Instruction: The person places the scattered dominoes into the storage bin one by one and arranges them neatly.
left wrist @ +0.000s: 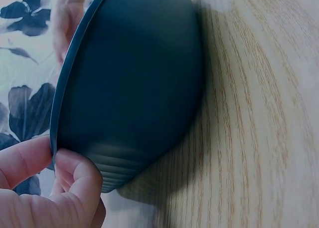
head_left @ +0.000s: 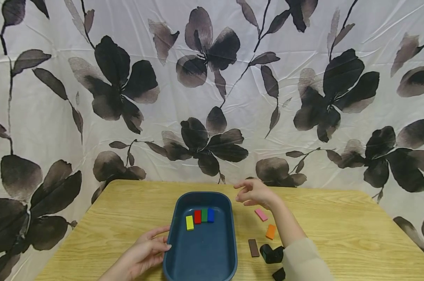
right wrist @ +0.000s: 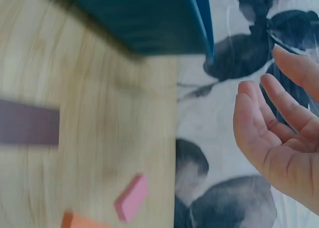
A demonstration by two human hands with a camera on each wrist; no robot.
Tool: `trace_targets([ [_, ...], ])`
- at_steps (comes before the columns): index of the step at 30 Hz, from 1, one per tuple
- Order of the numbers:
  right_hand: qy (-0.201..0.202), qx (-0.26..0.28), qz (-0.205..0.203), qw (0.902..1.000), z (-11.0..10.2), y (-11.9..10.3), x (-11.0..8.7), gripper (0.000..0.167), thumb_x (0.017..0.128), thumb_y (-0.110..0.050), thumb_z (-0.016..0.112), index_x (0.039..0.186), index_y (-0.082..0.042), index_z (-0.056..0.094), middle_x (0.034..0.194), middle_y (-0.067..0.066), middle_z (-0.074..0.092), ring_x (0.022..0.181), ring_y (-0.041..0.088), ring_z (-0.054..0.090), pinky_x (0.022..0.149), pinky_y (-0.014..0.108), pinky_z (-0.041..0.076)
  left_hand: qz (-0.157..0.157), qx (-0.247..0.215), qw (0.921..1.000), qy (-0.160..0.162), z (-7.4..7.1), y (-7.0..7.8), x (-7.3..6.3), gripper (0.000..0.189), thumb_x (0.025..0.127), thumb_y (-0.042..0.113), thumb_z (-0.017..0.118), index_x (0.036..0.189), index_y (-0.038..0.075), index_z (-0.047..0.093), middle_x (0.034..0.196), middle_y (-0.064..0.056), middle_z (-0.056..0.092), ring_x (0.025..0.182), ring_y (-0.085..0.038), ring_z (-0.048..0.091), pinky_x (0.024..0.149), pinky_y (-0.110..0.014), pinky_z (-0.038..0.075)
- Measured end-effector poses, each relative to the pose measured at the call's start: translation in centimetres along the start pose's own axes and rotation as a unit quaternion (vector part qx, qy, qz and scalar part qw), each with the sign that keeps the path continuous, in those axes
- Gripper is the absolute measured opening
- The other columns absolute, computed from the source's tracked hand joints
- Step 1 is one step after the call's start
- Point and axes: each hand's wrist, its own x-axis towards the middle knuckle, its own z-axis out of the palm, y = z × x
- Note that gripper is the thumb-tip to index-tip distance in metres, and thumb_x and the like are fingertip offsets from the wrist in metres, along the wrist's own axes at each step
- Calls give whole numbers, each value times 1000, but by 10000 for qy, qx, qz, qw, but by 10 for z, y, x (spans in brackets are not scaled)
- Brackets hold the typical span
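Note:
A dark blue tray [head_left: 201, 257] lies lengthwise on the table. My left hand [head_left: 146, 249] pinches its left rim between thumb and fingers, as the left wrist view shows close up. Inside the tray, red [head_left: 197, 216], green [head_left: 204, 215] and blue [head_left: 211, 215] blocks stand side by side, and a yellow block [head_left: 189, 223] sits just left of them. My right hand [head_left: 257, 194] hovers past the tray's far right corner, fingers loosely bent with nothing in them. Below it on the table is a pink block [head_left: 261, 214].
Right of the tray lie an orange block [head_left: 270, 232], a brown block [head_left: 253, 248] and a black object [head_left: 271, 253] with a rounded end. Another black piece [head_left: 278, 274] is partly hidden by the right sleeve. A floral cloth [head_left: 268, 97] hangs behind the wooden table [head_left: 356, 226].

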Motion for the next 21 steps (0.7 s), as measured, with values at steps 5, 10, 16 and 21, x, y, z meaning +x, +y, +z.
trace_targets([
  [5,15,6,7,10000,-15,7,-14,45,81,-2,65,122,8,51,89,11,55,83,20,63,84,47,49,-10,24,10000,30,0,0,0,75,83,-15,51,144,-8,8,103,-8,56,90,-17,60,79,-31,50],
  [10,-13,-31,-22,10000,-27,16,-26,45,82,-2,65,123,9,49,90,11,56,86,23,64,82,43,51,-1,57,10000,36,-1,-1,-1,75,83,-15,51,143,-9,8,103,-9,56,89,-17,61,79,-32,50],
  [16,-29,-76,-26,10000,-37,26,-39,47,81,-3,65,123,11,48,92,11,56,86,22,63,81,41,51,-10,16,10000,-17,-1,-1,1,75,83,-15,51,143,-9,7,103,-9,56,89,-16,60,78,-31,50],
  [21,-18,-138,-41,9999,-45,35,-46,48,82,-4,65,124,11,47,94,11,55,86,18,62,81,42,51,-39,-3,10000,13,0,-1,1,75,83,-15,51,143,-8,7,100,-8,55,87,-16,60,77,-30,50],
])
